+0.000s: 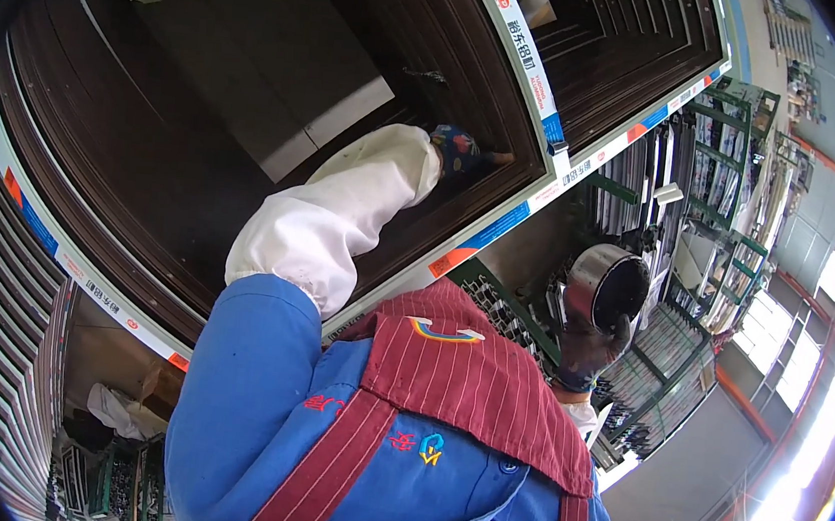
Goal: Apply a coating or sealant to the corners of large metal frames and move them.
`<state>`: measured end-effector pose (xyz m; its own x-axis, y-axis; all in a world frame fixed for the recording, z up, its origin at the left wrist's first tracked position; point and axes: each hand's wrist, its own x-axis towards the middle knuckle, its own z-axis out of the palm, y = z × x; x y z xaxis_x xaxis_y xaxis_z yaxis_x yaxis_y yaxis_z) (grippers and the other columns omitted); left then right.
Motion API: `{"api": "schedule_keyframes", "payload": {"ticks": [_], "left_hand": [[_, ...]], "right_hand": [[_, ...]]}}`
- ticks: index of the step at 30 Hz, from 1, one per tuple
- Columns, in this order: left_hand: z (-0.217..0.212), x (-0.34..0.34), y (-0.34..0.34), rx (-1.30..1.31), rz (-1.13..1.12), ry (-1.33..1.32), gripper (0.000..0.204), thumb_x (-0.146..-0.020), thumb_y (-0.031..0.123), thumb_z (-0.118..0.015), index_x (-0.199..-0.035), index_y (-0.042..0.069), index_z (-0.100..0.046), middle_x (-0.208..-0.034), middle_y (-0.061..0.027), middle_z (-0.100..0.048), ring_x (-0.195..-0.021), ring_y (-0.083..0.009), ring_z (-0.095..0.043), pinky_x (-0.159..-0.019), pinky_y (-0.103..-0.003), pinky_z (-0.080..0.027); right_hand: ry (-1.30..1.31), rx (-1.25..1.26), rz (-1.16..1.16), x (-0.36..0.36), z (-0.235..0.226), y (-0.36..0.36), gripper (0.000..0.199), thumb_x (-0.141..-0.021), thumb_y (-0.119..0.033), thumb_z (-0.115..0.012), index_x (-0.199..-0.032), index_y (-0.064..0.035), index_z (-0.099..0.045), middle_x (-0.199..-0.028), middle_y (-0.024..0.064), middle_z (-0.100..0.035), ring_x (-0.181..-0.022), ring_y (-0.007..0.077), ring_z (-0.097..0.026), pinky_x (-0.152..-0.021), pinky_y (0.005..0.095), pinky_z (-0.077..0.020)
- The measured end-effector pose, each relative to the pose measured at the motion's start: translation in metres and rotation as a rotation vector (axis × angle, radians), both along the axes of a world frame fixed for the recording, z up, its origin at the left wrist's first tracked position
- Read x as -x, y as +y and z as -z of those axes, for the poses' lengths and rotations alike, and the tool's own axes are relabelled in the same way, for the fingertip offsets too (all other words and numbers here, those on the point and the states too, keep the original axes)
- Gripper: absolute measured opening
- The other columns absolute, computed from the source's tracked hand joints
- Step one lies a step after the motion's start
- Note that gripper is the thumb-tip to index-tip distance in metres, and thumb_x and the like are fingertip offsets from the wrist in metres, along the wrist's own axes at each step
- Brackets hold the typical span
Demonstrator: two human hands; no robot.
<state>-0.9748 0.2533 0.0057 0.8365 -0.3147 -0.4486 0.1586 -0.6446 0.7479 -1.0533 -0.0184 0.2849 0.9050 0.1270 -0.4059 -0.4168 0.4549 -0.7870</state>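
Green racks stand past the R hand, clamped on a metal pot held out wide, prob. b/c the L hand, well apart (can't tell its grip), is deep in dark frames.

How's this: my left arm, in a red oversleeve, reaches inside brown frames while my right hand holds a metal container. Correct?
No: the head view shows the oversleeve is white, not red. Your left arm reaches inside brown frames, and your right hand holds a metal container.
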Motion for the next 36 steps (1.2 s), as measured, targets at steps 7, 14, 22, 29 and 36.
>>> {"api": "schedule_keyframes", "payload": {"ticks": [7,14,22,29,36], "left_hand": [[0.004,0.002,0.016,0.113,0.017,-0.057,0.035,-0.080,0.034,-0.052,-0.106,0.014,-0.062,-0.089,-0.0152,-0.064,-0.080,-0.0275,-0.063,-0.071,-0.035,-0.050],[-0.019,0.009,0.014,0.193,0.034,-0.128,0.035,-0.080,0.032,-0.052,-0.107,0.012,-0.062,-0.090,-0.0147,-0.064,-0.081,-0.0265,-0.063,-0.072,-0.034,-0.049],[-0.069,0.023,0.011,0.184,-0.028,-0.212,0.034,-0.080,0.030,-0.053,-0.107,0.011,-0.061,-0.091,-0.0142,-0.064,-0.083,-0.0253,-0.063,-0.073,-0.033,-0.049],[-0.102,0.077,0.054,0.076,-0.198,-0.252,0.034,-0.081,0.028,-0.053,-0.108,0.010,-0.061,-0.092,-0.0137,-0.064,-0.084,-0.0243,-0.063,-0.074,-0.032,-0.049],[-0.259,0.082,0.060,0.171,-0.963,-0.364,0.027,-0.086,0.009,-0.051,-0.112,0.010,-0.058,-0.082,-0.0055,-0.061,-0.071,-0.0148,-0.060,-0.065,-0.025,-0.047]], "right_hand": [[0.007,-0.042,-0.040,-0.006,0.001,-0.001,0.055,-0.083,-0.038,-0.048,-0.131,-0.0127,-0.040,-0.131,0.0103,-0.045,-0.121,0.0309,-0.040,-0.099,0.0524,-0.0312],[-0.072,0.300,0.156,-0.021,0.019,-0.009,0.057,-0.082,-0.038,-0.047,-0.132,-0.0119,-0.039,-0.132,0.0114,-0.043,-0.120,0.0317,-0.041,-0.098,0.0520,-0.0334],[0.011,-0.056,-0.094,-0.068,0.007,0.015,0.042,-0.085,-0.033,-0.051,-0.118,-0.0065,-0.051,-0.115,0.0111,-0.056,-0.092,0.0192,-0.059,-0.078,0.0299,-0.0470],[-0.228,0.023,-0.334,-0.141,0.057,0.017,0.036,-0.086,-0.029,-0.048,-0.118,-0.0138,-0.052,-0.128,0.0110,-0.048,-0.113,0.0264,-0.048,-0.092,0.0438,-0.0411],[-0.052,-0.037,-0.724,-0.216,0.071,0.086,0.040,-0.086,-0.024,-0.050,-0.121,-0.0054,-0.049,-0.122,0.0093,-0.050,-0.113,0.0205,-0.047,-0.098,0.0380,-0.0364]]}}
